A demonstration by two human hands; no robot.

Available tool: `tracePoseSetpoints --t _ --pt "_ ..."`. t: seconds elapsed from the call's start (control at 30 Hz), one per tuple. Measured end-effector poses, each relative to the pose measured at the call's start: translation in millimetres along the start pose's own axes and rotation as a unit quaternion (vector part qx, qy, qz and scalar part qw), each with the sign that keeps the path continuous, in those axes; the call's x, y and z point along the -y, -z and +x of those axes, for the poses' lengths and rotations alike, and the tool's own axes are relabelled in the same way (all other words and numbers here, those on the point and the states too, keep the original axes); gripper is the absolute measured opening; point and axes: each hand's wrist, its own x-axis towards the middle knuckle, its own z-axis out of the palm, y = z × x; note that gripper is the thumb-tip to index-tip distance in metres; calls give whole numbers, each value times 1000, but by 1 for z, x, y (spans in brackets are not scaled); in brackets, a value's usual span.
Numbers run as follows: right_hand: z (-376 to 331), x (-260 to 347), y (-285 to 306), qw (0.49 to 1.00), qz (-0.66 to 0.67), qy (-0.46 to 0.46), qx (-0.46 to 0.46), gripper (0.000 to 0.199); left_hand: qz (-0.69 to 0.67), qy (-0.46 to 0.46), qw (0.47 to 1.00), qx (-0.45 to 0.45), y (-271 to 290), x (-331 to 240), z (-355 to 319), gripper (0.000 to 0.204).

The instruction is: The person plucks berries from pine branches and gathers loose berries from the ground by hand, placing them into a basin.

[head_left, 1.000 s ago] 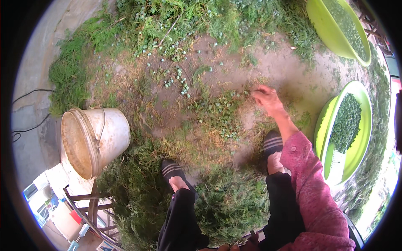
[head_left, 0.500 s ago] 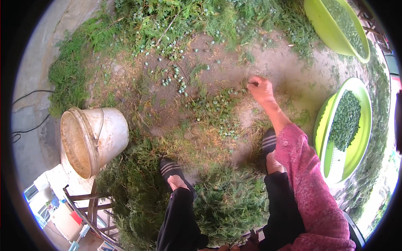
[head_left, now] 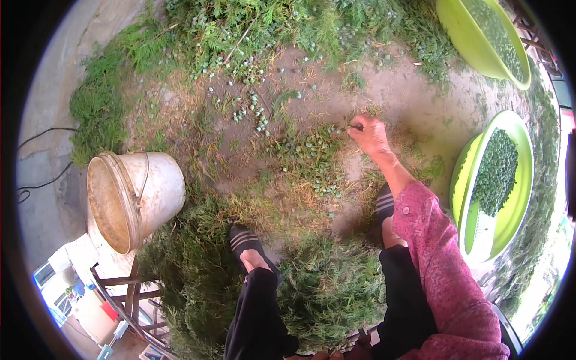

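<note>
Head view, looking down: the right hand (head_left: 369, 137), below a pink sleeve (head_left: 438, 240), hangs over dusty ground (head_left: 414, 90), thumb and fingers drawn together in a pinch. Whether anything sits between them cannot be told. Just left of it lies a heap of small green cones (head_left: 315, 150) mixed with leafy bits; more cones lie loose farther up and left. The left hand (head_left: 329, 356) barely shows at the lower edge; its grip cannot be told.

To the right, a green basin (head_left: 507, 228) holds a dark green mass of similar small pieces; another basin (head_left: 465, 45) stands above it. A dirty white bucket (head_left: 159, 186) lies tipped at left.

The cones look light, firm and apt to roll; fingertips around their sides should suit, while the sprigs seem soft and bendy.
</note>
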Motion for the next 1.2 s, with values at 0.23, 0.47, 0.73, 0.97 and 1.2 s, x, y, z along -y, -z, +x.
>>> tracePoseSetpoints --t 0.23,0.47,0.73,0.97,1.2 --pt "-17 24 32 817 516 -204 155 9 7 20 1000 -2 1 2 -2 38" --pt "-3 21 -15 994 -38 70 76 25 1 13 1000 1 5 2 1 38" --pt "-9 23 7 879 393 -189 195 8 8 18 1000 -2 2 4 -5 38" --pt "-41 48 18 718 580 -137 361 29 -5 47 999 11 2 3 -11 42" --pt "-130 129 10 567 509 -175 623 68 38 146 974 -168 10 5 4 49"
